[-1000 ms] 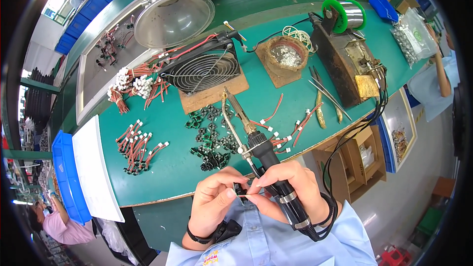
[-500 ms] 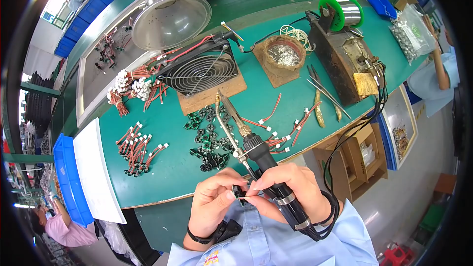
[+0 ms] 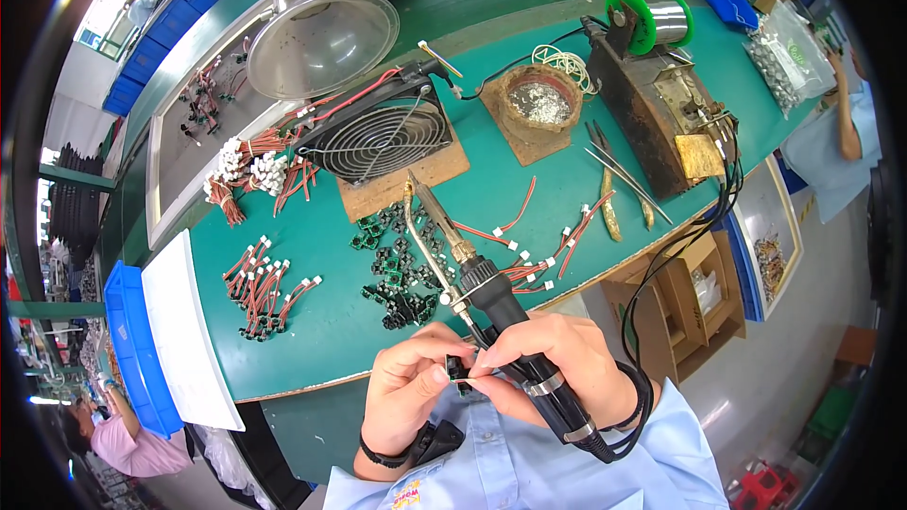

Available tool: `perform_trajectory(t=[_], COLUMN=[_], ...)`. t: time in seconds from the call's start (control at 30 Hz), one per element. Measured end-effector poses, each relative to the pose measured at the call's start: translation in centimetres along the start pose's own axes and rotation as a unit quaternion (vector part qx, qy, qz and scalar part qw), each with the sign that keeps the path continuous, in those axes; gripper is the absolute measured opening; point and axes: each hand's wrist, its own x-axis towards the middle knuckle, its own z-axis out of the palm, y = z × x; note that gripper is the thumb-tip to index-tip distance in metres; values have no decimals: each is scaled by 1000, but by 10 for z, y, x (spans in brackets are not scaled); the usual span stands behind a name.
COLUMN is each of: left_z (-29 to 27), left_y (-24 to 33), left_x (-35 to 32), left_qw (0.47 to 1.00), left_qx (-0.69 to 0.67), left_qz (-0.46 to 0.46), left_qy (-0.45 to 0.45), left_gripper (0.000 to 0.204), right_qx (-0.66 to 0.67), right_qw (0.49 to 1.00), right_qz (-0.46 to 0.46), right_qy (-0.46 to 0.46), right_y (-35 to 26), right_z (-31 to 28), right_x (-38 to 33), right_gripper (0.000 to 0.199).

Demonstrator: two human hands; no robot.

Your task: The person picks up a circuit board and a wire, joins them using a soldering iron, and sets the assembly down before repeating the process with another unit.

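My left hand (image 3: 399, 395) is closed, pinching a small black and green circuit-board part (image 3: 457, 370) between thumb and fingertips. My right hand (image 3: 578, 364) is wrapped round the black handle of a soldering iron (image 3: 489, 289) with a thin metal solder-feed tube (image 3: 425, 246) along it. The iron's tip points away from me over the bench. My right thumb and fingertip also meet at the edge of the small part; a thin light piece shows there, too small to name. Just beyond the hands lies a pile of similar small black and green parts (image 3: 402, 307).
Red-black wire leads (image 3: 265, 288) lie left, more (image 3: 510, 227) to the right. A caged fan (image 3: 378, 140), a solder pot (image 3: 540, 99), pliers (image 3: 609, 189), tweezers (image 3: 631, 184) and a solder feeder (image 3: 652, 113) with a green spool (image 3: 652, 21) stand farther back. A blue tray (image 3: 137, 349) sits left.
The soldering iron's tip has swung slightly to the left, and the bench has shifted a little in view. Both hands keep the same grip on the small part and the iron.
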Motion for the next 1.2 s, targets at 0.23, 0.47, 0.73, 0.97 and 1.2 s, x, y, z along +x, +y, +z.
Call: perform_trajectory(t=[0.23,0.47,0.73,0.97,1.2], left_z=[2,2,1,-2,-1], left_y=[0,1,3,9,9], left_x=[0,0,2,4,5], left_qw=[1000,1000,1000,999,998], left_qx=[-3,-3,-13,-14,-35], left_qz=[-2,-4,-15,-28,-29], left_qy=[8,4,-13,-34,-39], left_gripper=[26,26,24,15,12], right_qx=[-22,-19,-26,-30,-44], right_qw=[999,1000,999,999,999], right_qz=[-22,-22,-16,4,5], right_qy=[-3,9,-8,-32,-24], right_y=[1,1,0,-1,-1], right_z=[-1,0,-3,-9,-8], right_x=[0,0,2,3,3], right_gripper=[41,40,39,37,37])
